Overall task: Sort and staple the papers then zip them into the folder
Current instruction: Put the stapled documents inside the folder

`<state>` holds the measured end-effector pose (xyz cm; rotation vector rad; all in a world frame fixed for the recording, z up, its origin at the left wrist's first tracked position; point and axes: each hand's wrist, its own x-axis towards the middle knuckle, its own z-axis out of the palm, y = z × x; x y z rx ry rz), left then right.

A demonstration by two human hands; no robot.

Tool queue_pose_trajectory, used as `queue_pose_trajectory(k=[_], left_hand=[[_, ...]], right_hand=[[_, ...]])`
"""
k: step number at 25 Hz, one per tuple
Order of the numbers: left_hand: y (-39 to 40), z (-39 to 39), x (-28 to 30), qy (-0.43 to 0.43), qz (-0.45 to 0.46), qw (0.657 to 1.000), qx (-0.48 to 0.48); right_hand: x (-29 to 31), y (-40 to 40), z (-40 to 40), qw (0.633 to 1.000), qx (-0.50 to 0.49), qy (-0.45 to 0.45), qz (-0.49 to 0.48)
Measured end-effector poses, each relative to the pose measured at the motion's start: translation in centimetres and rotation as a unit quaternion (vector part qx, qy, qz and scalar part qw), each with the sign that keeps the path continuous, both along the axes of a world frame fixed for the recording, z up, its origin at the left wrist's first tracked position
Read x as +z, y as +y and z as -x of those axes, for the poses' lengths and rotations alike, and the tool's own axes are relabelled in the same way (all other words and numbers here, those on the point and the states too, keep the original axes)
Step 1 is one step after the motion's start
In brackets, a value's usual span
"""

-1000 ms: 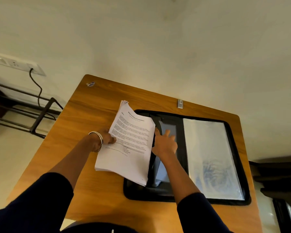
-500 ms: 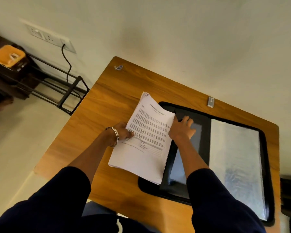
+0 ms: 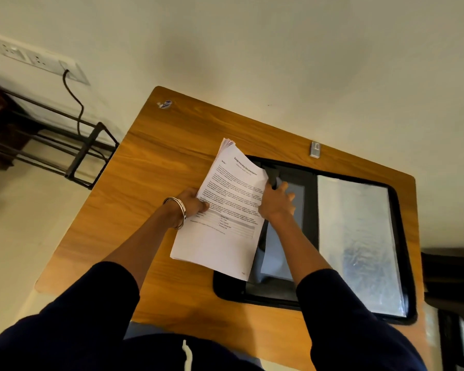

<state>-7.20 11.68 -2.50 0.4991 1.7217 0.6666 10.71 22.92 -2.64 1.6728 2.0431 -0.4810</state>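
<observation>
A wooden desk set against a pale wall carries everything I have to work with. On it, the stack of papers sits tilted across the left edge of the open black folder, its near right corner overlapping the folder's left pocket while most of the stack hangs over bare wood. My left hand pinches the stack at its left edge, thumb on the printed top sheet and the other fingers hidden beneath. My right hand reaches past the stack's right edge onto the folder's inner pocket, fingers spread and fairly straight; I cannot tell whether they are lifting the pocket flap or only pressing on it.

My judgement is that the papers are about to go into that left pocket. The far corner of the stack is fanned, so loose sheets could catch on the pocket's lip and crumple or slide out of order if I push them in crooked. A one-sided pinch on a thick stack may also let the bottom sheets sag and spill.

A small stapler lies by the desk's far edge, well apart from both hands. The folder's right half shows a clear plastic sleeve. Off to the left, a black metal rack stands below a wall socket with a cable plugged in.
</observation>
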Motion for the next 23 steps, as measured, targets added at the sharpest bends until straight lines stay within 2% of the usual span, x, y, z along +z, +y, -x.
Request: queue_pose_trajectory(k=[2,4,6,12,17,23], left_hand=[[0.0,-0.6,-0.2,0.005,0.001,1.0,0.015],[-0.2,-1.2,-0.2,0.01,-0.008,0.999,0.032],[-0.7,-2.2,-0.6,0.003,-0.017,0.999,0.047],[0.0,-7.8,-0.4,-0.046,-0.037,0.996,0.074],[1.8,-10.9,-0.5,-0.078,-0.005,0.991,0.107],[2.6,-12.6,-2.1,-0.017,0.016,0.997,0.072]], right_hand=[[-0.2,-1.1,-0.5,0.999,-0.018,0.023,0.022],[-0.2,-1.7,-1.3,0.998,0.015,0.047,0.032],[0.5,-1.8,-2.3,0.996,0.072,0.038,0.017],[2.3,-3.4,-2.8,0.994,0.092,0.056,-0.031],[3.5,-2.7,-3.5,0.99,0.11,0.059,-0.063],[3.2,-3.1,-4.2,0.985,0.145,0.096,-0.008]])
